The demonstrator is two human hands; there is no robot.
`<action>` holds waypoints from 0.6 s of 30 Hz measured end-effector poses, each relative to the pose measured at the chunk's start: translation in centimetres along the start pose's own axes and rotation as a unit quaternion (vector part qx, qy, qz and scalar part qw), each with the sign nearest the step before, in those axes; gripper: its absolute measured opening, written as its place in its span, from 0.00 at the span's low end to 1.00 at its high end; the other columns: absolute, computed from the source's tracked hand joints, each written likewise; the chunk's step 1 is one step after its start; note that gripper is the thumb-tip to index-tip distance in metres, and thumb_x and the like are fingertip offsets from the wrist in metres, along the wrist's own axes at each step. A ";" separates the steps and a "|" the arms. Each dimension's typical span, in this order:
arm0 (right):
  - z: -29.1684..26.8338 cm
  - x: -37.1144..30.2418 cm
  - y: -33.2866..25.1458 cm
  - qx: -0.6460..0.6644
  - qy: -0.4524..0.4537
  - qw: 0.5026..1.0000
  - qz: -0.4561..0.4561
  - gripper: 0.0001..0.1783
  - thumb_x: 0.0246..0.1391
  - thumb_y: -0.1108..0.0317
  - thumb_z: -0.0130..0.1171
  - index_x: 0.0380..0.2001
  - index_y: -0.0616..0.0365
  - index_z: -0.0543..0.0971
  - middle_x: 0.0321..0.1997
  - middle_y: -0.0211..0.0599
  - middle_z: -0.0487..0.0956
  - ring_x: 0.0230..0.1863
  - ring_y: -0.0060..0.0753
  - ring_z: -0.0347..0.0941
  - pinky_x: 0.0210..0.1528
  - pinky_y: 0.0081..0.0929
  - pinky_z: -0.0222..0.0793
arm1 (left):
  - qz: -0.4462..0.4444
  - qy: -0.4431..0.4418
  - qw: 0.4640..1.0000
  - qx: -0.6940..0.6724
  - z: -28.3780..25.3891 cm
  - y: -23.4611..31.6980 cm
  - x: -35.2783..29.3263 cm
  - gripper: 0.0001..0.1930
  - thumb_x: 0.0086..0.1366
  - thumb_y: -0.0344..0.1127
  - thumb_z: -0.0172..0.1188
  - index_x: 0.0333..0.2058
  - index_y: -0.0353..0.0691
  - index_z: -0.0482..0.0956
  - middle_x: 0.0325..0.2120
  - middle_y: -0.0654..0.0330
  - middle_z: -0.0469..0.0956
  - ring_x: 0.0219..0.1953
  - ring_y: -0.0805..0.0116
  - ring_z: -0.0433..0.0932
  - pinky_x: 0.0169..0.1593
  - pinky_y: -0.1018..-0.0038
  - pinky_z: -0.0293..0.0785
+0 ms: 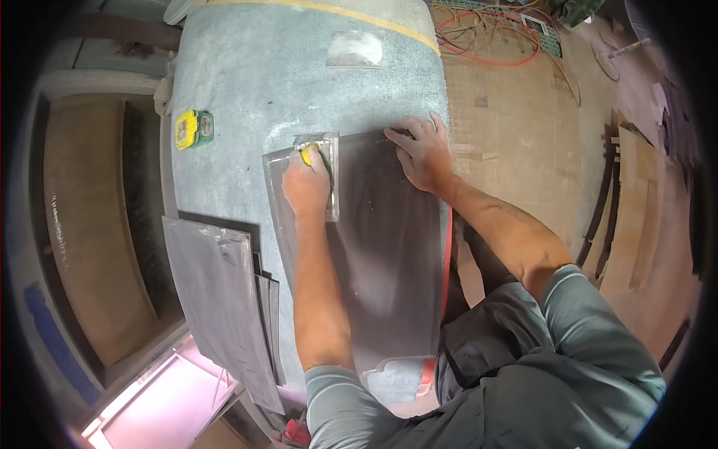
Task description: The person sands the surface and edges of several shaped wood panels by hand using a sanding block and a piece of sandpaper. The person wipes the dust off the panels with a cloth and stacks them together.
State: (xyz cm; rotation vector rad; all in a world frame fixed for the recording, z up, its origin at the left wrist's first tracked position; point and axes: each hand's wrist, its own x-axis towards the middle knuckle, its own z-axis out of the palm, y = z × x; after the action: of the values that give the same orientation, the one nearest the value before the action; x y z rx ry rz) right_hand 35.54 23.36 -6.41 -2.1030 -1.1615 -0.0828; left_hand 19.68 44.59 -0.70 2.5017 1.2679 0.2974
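Dark grey panel lies flat on the blue-grey worktop, toward its right side, its long sides running from near to far. On the panel's far left part sits a narrow flat plate, its far end poking past the panel's far edge. The person's left hand is over this plate, its grip closed around a small yellow object; the finger placement underneath is hidden. The right hand rests at the panel's far right corner, its grip spread, fingers reaching along the far edge.

To the left, several grey sheets overlap at the worktop's left edge. Beyond them sits a yellow and green case. Farther off is a white patch, and a yellow strip crosses the far end. On the floor to the far right, an orange-red hose lies in loops.
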 end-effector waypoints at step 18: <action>-1.1 -0.4 1.4 0.038 -0.009 0.999 0.025 0.25 0.55 0.77 0.62 0.56 0.51 0.88 0.60 0.33 0.84 0.67 0.46 0.74 0.77 0.61 0.56 | -0.017 -0.058 0.998 0.007 0.9 2.3 -8.0 0.23 0.81 0.52 0.53 0.46 0.34 0.81 0.33 0.35 0.86 0.36 0.30 0.86 0.37 0.44 0.80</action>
State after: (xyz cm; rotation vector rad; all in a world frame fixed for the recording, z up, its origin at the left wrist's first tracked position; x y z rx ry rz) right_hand 36.67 21.97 -6.54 -2.0678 -1.1048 0.0029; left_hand 17.05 36.68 -1.00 2.4676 1.2687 0.1345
